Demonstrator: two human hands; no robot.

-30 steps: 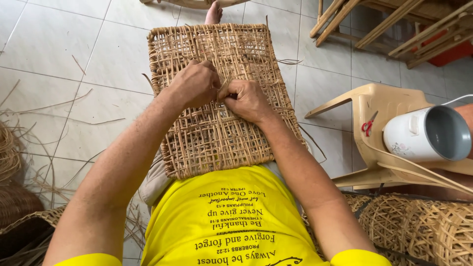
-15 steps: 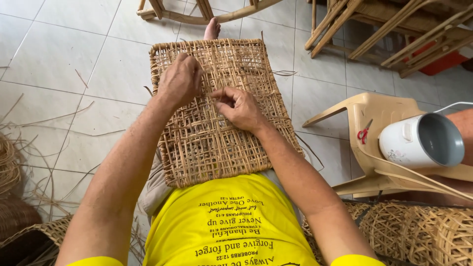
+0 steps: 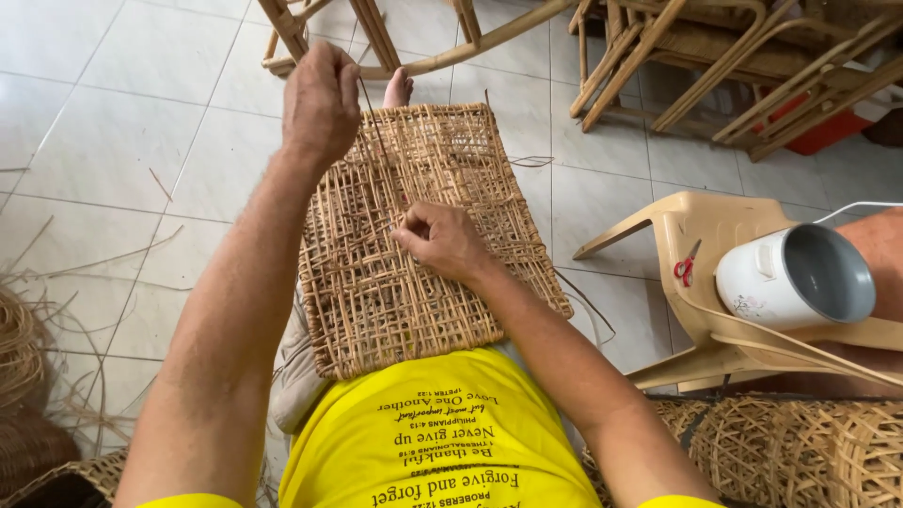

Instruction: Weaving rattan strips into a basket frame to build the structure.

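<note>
One woven cane panel (image 3: pixel 423 245) lies across our lap in the middle of the frame, its near edge against the yellow shirt (image 3: pixel 442 442) and its far edge reaching toward a bare foot (image 3: pixel 399 87) at upper centre. A thin cane strand (image 3: pixel 374 127) runs from the weave up to our left hand (image 3: pixel 321 103), which is raised at the upper left of the panel with its fingers closed, pinching the strand's upper end. Our right hand (image 3: pixel 442 242) rests on the middle of the panel, fingers curled and pressed together at the weave where the strand enters; we cannot tell exactly what the fingertips grip. Outward from the panel, loose cane strips (image 3: pixel 85 273) lie scattered on the tiled floor (image 3: pixel 122 141) at the left. At the right stands a beige plastic chair (image 3: pixel 677 235) carrying red-handled scissors (image 3: pixel 687 266) and a white pot (image 3: pixel 800 277) tipped on its side. Wooden chair frames (image 3: pixel 715 66) crowd the top right, and more woven cane work (image 3: pixel 800 452) sits in the lower right corner.
</note>
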